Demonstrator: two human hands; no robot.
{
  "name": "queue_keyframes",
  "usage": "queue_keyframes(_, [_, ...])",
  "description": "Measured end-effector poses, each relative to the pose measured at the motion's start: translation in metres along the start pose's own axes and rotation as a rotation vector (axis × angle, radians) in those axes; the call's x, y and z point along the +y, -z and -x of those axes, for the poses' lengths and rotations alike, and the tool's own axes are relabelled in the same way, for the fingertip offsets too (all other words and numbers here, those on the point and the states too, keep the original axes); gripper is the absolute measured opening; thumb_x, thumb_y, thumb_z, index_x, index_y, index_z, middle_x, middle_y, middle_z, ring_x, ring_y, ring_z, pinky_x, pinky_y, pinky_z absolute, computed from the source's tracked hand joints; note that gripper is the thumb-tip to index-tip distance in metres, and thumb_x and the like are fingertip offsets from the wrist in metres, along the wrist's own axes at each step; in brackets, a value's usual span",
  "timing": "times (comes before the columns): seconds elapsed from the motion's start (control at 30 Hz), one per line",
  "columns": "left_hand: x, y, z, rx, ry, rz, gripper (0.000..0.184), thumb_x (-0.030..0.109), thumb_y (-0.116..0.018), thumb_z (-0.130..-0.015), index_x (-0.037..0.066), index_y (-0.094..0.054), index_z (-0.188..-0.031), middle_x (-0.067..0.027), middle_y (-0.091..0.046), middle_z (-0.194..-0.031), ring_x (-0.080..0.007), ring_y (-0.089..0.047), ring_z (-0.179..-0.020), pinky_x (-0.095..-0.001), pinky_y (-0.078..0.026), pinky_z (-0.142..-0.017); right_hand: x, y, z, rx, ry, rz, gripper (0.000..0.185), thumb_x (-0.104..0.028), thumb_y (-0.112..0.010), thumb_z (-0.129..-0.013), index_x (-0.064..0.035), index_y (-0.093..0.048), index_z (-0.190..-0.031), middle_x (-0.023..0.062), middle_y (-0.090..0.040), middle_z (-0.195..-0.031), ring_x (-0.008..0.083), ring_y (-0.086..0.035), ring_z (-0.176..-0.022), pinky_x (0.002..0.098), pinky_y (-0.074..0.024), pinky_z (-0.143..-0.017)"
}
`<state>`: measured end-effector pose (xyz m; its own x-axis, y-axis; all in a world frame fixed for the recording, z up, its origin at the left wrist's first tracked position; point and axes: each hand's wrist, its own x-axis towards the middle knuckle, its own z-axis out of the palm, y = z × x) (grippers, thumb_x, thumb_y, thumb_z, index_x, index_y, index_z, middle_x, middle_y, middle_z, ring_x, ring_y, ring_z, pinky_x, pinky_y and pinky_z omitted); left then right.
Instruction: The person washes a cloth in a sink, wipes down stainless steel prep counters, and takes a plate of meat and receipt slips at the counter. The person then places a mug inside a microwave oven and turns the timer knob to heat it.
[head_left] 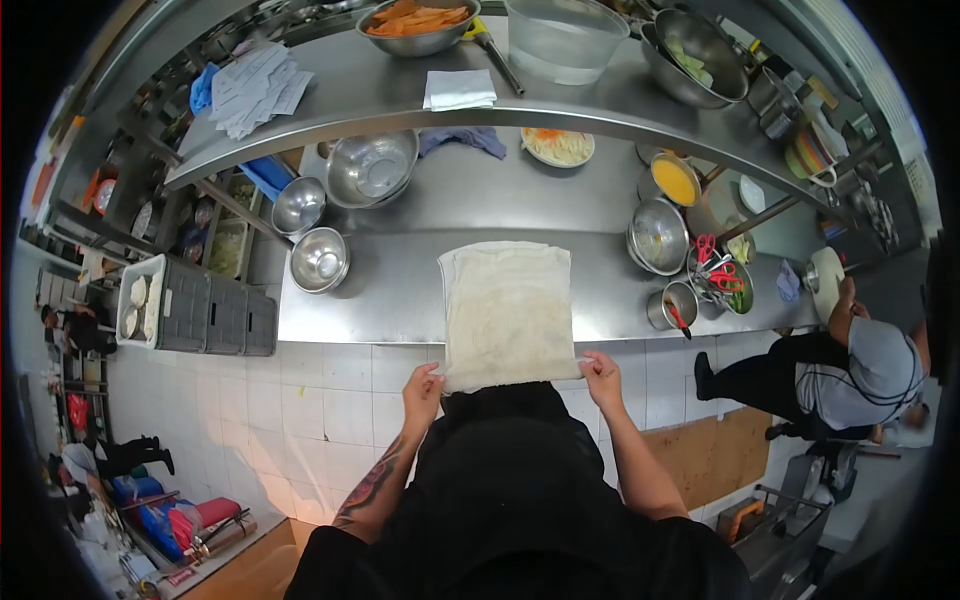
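Observation:
A stack of thin, pale, off-white sheets, which look like cloth or dough wrappers [508, 310], lies on the steel counter and hangs over its front edge. At its near left corner my left hand [423, 388] pinches the edge between thumb and fingers. My right hand [601, 377] grips the near right corner the same way. The near edge is held up toward my body and looks folded or rolled along its width. Whether the top sheet is apart from those beneath cannot be made out.
Steel bowls [320, 260] stand at the left, more bowls [658, 237] and red-handled scissors [713, 270] at the right. A plate of shredded vegetables [558, 147] sits behind. Overhead runs a steel shelf [400, 100]. Grey crates [215, 305] stand left; a co-worker [850, 370] is at the right.

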<state>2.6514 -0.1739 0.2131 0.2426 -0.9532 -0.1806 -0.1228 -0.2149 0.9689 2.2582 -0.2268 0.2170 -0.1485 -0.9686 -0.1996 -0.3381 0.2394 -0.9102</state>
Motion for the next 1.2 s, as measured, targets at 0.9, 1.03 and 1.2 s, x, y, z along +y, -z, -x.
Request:
queue_keyframes(0.9, [0.194, -0.135, -0.161, -0.438, -0.205, -0.075, 0.024, 0.02, -0.067, -0.091, 0.001, -0.061, -0.105, -0.0091, -0.065, -0.108, -0.0142, -0.061, -0.099, -0.0304, -0.053, -0.073, -0.091, -0.015, -0.029, -0.524, 0.144, 0.221, 0.028, -0.021, -0.064, -0.089, -0.0044, -0.067, -0.111, 0.0123, -0.07, -0.089, 0.026, -0.067, -0.079, 0.0359, -0.052, -0.073])
queue_keyframes(1.03, [0.223, -0.123, -0.154, -0.469, -0.24, 0.127, 0.02, 0.015, -0.06, -0.096, 0.003, -0.059, -0.111, -0.0111, -0.062, -0.121, -0.019, -0.061, -0.107, -0.0328, -0.054, -0.081, -0.123, -0.024, -0.026, -0.537, 0.275, 0.371, 0.026, -0.021, -0.065, -0.088, -0.0049, -0.068, -0.108, 0.0128, -0.07, -0.088, 0.0301, -0.067, -0.082, 0.0387, -0.052, -0.075])
queue_keyframes(1.2, [0.173, -0.045, -0.132, -0.136, -0.112, 0.092, 0.025, 0.02, -0.058, -0.097, 0.001, -0.06, -0.113, -0.0101, -0.063, -0.118, -0.0186, -0.061, -0.106, -0.0322, -0.055, -0.082, -0.145, -0.064, -0.068, -0.171, 0.638, 0.374, 0.032, -0.028, -0.064, -0.089, -0.0088, -0.065, -0.115, 0.0139, -0.06, -0.121, 0.0362, -0.056, -0.109, 0.0455, -0.0457, -0.091])
